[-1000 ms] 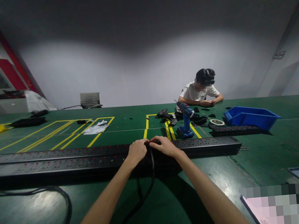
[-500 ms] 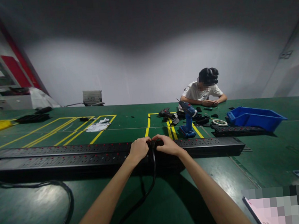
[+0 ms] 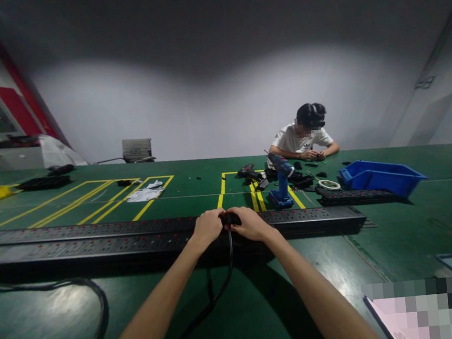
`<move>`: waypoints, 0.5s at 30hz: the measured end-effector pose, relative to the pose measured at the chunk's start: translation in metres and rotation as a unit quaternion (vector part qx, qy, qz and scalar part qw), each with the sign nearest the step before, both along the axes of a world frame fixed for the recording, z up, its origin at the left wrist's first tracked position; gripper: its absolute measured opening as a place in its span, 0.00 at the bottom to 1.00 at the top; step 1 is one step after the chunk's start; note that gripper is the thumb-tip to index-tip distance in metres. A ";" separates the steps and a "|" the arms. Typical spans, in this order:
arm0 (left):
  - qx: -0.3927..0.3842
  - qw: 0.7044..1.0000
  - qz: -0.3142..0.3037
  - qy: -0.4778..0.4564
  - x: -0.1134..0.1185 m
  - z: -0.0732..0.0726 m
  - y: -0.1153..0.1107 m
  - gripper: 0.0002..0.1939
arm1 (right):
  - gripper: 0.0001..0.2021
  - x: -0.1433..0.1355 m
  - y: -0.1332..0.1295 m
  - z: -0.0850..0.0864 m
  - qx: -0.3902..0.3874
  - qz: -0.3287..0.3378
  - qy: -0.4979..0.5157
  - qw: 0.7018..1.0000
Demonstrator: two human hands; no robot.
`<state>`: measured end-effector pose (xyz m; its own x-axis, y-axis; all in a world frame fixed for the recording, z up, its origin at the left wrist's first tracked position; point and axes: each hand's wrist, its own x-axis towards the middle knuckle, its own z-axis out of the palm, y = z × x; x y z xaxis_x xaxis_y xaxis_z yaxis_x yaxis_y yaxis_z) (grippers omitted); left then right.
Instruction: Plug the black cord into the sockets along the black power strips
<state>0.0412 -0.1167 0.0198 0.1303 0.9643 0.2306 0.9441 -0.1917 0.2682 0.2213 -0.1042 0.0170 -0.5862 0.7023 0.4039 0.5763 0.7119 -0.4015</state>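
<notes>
Two long black socket strips (image 3: 117, 246) with red marks lie side by side across the green table. Over their right part, my left hand (image 3: 208, 228) and my right hand (image 3: 249, 223) meet at a small black connector (image 3: 229, 219), fingers closed on it from both sides. From the connector a black cable (image 3: 230, 259) hangs down and curves toward the lower left. The fingertips partly hide the connector, and whether it touches the strip cannot be made out.
A blue cordless drill (image 3: 281, 183) stands beyond the strips, near a second drill and black parts. Right of it are a tape roll (image 3: 329, 184) and a blue bin (image 3: 383, 177). Another person (image 3: 302, 137) leans on the far edge. A thick cable (image 3: 96, 291) loops at left.
The view has shifted slightly. My fingers have moved a little on the connector, and more of its black body shows between them.
</notes>
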 end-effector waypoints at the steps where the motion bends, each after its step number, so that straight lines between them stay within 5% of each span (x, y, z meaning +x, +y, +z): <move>1: 0.001 1.000 -0.001 0.001 0.000 0.000 0.000 0.17 | 0.18 0.000 0.000 0.000 -0.001 -0.004 -0.005 1.000; 15: -0.013 1.000 0.004 0.001 0.003 0.007 -0.005 0.17 | 0.15 0.004 0.016 -0.002 -0.131 0.032 0.124 0.983</move>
